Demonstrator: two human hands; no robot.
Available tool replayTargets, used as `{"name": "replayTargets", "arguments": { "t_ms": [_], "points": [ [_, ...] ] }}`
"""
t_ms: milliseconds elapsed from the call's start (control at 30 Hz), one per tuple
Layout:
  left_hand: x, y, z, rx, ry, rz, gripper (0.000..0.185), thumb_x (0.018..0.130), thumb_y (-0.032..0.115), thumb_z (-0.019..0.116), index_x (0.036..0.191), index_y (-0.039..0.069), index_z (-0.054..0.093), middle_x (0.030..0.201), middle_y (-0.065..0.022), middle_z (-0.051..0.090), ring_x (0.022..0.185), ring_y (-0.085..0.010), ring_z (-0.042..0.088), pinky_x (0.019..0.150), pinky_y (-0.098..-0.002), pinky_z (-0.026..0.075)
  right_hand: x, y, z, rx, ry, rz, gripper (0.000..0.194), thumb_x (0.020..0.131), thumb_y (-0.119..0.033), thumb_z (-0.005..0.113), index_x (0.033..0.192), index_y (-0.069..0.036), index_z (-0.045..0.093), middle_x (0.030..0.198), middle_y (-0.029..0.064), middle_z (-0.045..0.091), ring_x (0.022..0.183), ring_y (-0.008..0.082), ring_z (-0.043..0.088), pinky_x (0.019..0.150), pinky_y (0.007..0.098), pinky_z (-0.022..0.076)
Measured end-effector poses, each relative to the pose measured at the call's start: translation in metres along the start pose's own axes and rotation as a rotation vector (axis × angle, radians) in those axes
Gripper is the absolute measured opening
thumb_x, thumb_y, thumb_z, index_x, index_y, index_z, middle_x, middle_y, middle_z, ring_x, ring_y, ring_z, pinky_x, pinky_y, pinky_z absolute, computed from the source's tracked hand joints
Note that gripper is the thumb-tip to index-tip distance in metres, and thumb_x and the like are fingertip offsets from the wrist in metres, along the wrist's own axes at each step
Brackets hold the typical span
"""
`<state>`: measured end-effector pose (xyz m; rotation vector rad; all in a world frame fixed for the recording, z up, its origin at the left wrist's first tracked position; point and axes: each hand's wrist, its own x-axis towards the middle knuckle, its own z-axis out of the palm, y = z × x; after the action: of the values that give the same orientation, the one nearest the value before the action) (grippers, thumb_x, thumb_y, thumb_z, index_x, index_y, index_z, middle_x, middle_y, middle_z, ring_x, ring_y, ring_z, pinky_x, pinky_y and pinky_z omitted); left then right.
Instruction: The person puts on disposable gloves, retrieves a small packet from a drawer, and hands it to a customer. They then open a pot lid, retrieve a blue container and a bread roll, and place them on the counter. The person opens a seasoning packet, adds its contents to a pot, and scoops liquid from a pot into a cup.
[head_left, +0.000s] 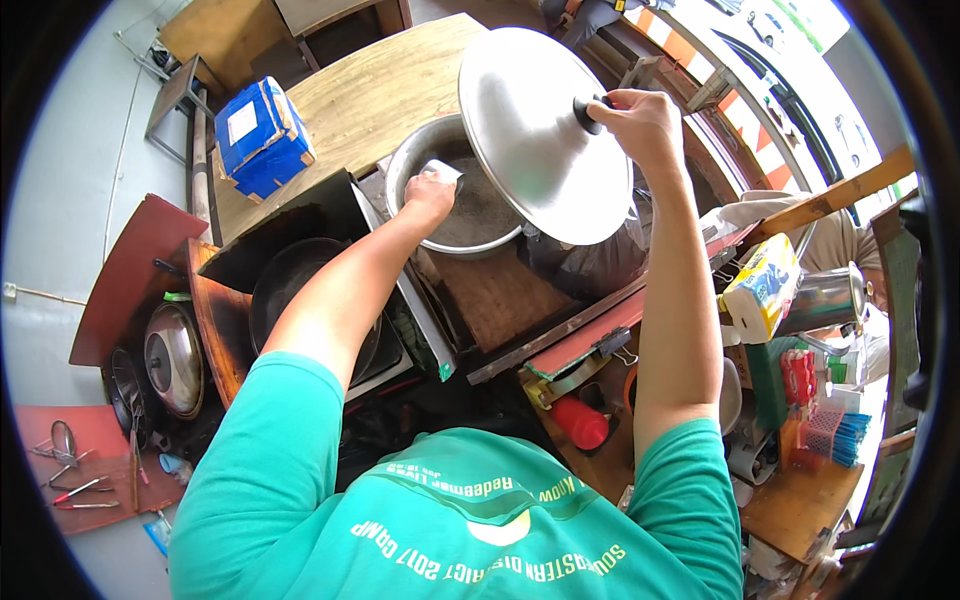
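By its black knob, my right hand (641, 124) holds up a large domed metal lid (525, 142), tilted over the right side of a wide round metal pot (401, 161). Inside the pot's left part, my left hand (431, 196) grips a small white object (444, 171); its kind cannot be told. The pot's inside looks grey, and the lid hides part of its right side. A wooden board (499, 296) lies just in front of the pot, and a dark plastic bag (589, 259) sits below the lid.
A blue box (262, 139) stands on the wooden table (360, 82) at the upper left. Near my left forearm is a dark pan (289, 277) by a black metal sheet. To the right are a red bottle (581, 422), a tissue pack (761, 289) and a metal pitcher (825, 300). People sit beyond.
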<state>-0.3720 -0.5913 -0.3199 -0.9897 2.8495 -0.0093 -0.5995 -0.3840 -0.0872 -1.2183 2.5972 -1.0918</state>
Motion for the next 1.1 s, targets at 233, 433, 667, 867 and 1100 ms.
{"name": "replayTargets", "arguments": {
  "t_ms": [233,433,667,867,1100],
  "points": [
    [0.029,0.005,0.034,-0.02,-0.004,-0.016,0.026,0.095,0.016,0.056,0.103,0.008,0.08,0.109,-0.0169,0.078,0.103,-0.0327,0.077,0.087,-0.0442,0.063,0.006,0.023,-0.007,0.062,0.091,0.019,0.044,0.076,-0.039,0.082,0.106,-0.006,0.083,0.081,0.009,0.078,0.069,0.0142,0.072,0.072,0.0312,0.0593],
    [0.027,0.022,0.033,-0.003,-0.095,0.136,0.029,0.096,0.016,0.054,0.106,0.005,0.079,0.112,-0.02,0.077,0.105,-0.0365,0.076,0.09,-0.0451,0.062,0.008,0.032,-0.008,0.092,0.082,0.043,0.051,0.076,-0.039,0.083,0.112,-0.003,0.081,0.093,0.0127,0.081,0.077,0.0182,0.076,0.079,0.0326,0.0609],
    [0.027,0.04,0.028,-0.286,-0.317,-0.002,0.016,0.095,0.005,0.065,0.103,-0.002,0.078,0.101,-0.0216,0.078,0.094,-0.0329,0.078,0.083,-0.0412,0.064,0.003,0.03,-0.006,0.039,0.091,0.025,0.038,0.082,-0.036,0.084,0.108,-0.008,0.084,0.084,0.0061,0.079,0.071,0.0104,0.072,0.071,0.0274,0.0591],
    [0.029,0.026,0.018,-0.909,-0.583,-0.186,0.024,0.102,0.018,0.07,0.09,-0.002,0.073,0.071,-0.0074,0.072,0.059,-0.0134,0.07,0.055,-0.0296,0.062,0.002,0.027,-0.006,0.058,0.088,0.063,0.039,0.082,-0.035,0.085,0.108,-0.006,0.083,0.085,0.0067,0.08,0.071,0.0107,0.072,0.071,0.0277,0.0592],
    [-0.01,-0.017,-0.036,-1.278,-0.505,-0.139,0.024,0.104,0.023,0.07,0.09,0.002,0.071,0.076,-0.0047,0.071,0.061,-0.0098,0.067,0.054,-0.0266,0.058,0.004,0.008,-0.009,0.053,0.056,0.036,0.043,0.076,-0.041,0.081,0.104,-0.009,0.084,0.076,0.0073,0.077,0.07,0.0143,0.073,0.075,0.0317,0.0597]
  ]
}}
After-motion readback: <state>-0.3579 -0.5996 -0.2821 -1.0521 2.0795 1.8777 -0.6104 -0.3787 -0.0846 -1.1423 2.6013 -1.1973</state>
